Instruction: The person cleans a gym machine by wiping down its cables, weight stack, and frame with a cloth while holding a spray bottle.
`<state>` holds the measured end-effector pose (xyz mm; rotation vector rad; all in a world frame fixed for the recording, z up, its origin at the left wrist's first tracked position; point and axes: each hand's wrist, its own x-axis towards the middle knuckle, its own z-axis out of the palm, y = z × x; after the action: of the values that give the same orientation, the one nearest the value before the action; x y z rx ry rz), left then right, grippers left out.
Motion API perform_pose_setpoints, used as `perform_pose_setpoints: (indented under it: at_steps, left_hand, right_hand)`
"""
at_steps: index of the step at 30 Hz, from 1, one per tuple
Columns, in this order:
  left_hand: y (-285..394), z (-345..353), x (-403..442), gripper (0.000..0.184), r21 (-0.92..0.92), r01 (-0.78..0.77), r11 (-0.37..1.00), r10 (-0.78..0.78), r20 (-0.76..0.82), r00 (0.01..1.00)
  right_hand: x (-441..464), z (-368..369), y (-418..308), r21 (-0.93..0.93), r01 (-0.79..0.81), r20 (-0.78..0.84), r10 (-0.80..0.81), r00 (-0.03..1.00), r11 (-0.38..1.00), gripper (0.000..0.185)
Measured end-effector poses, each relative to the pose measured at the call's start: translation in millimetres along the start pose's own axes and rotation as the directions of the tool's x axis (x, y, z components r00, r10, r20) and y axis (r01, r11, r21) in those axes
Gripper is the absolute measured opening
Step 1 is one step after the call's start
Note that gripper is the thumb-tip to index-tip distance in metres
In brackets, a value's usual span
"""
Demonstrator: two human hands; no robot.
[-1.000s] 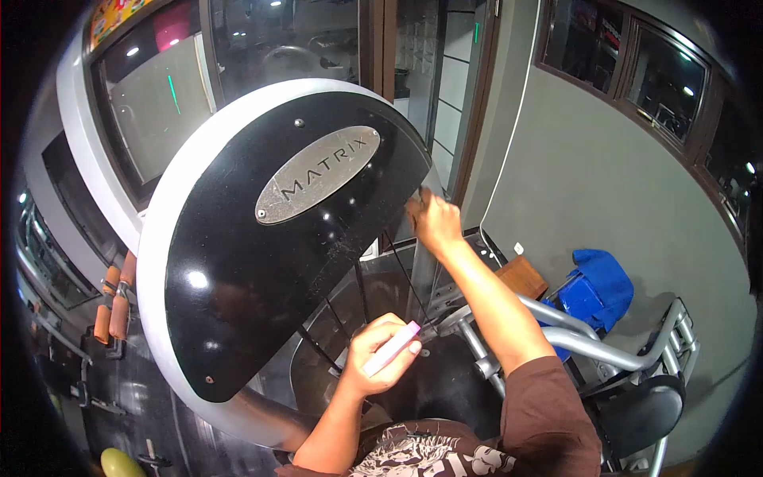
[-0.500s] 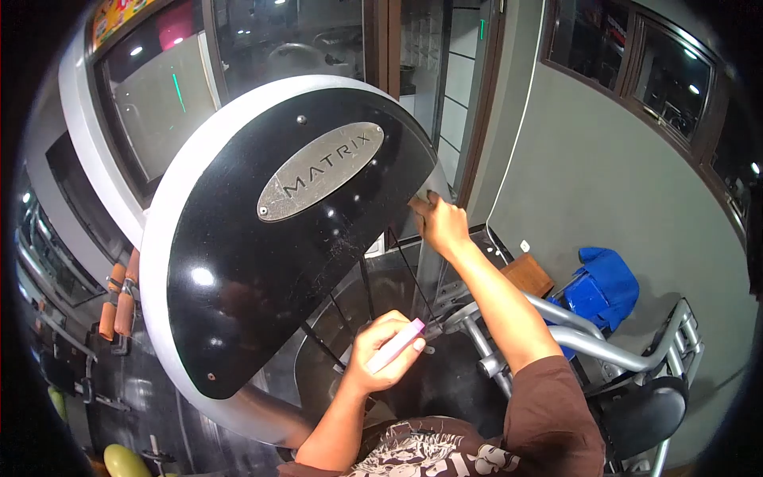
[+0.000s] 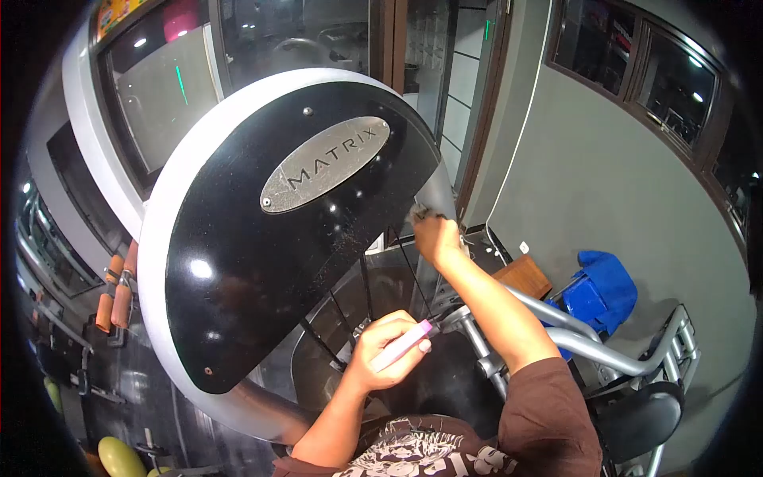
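My left hand [image 3: 385, 356] is wrapped round a slim white tube with a pink cap [image 3: 405, 343], held at a slant in front of my chest. My right hand [image 3: 437, 237] reaches to the lower right corner of the machine's black cover [image 3: 262, 262], its fingers closed on a small dark grey wad [image 3: 420, 213] that looks like cloth; the blurred fingers hide most of it. The wad is at the grey frame [image 3: 435, 192] beside the cover. An oval metal plate [image 3: 326, 164] reading MATRIX is fixed to the cover's upper part.
Black cables [image 3: 364, 286] run down below the cover. Right of me are silver machine tubes [image 3: 588, 350], a black pad [image 3: 644, 413], a blue cloth-draped object [image 3: 600, 290] and a brown wooden block [image 3: 524, 276]. Orange foam rollers [image 3: 111, 298] stand at the left. Windows line the walls.
My right hand has moved slightly down and left along the cover's corner, with its wrist turned. My left hand holds the tube in nearly the same place. The view has shifted a little.
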<state>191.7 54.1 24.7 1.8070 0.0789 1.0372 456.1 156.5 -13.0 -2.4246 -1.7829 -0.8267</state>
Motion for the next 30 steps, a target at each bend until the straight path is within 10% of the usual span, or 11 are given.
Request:
perform_pose_setpoints:
  at_steps: [10,14,17,22,30]
  left_hand:
    - [-0.2,-1.5,0.6,0.007,-0.003,0.010,1.000,-0.010,-0.001,1.000]
    - [1.6,-0.6,0.2,0.007,0.022,-0.004,1.000,0.004,0.002,1.000]
    - [-0.6,-0.6,-0.1,0.006,0.018,0.011,1.000,-0.011,0.005,1.000]
    - [-2.6,-0.1,-1.5,0.006,-0.003,0.014,1.000,-0.014,-0.017,1.000]
    - [-1.2,-0.2,-2.9,0.005,-0.005,0.013,1.000,-0.013,0.011,1.000]
  right_hand:
    - [19.6,8.9,-13.9,-0.013,-0.120,-0.051,0.119,0.992,0.993,0.026]
    - [-1.7,16.6,-11.4,0.010,-0.051,0.226,0.047,0.973,0.999,0.029]
    - [4.6,-18.9,2.9,0.065,0.131,-0.007,-0.130,0.991,0.989,0.031]
    - [16.8,-53.0,44.2,0.159,0.017,-0.170,0.010,0.985,0.987,0.040]
    - [-22.4,10.1,62.5,0.114,0.224,0.031,-0.229,0.973,0.968,0.048]
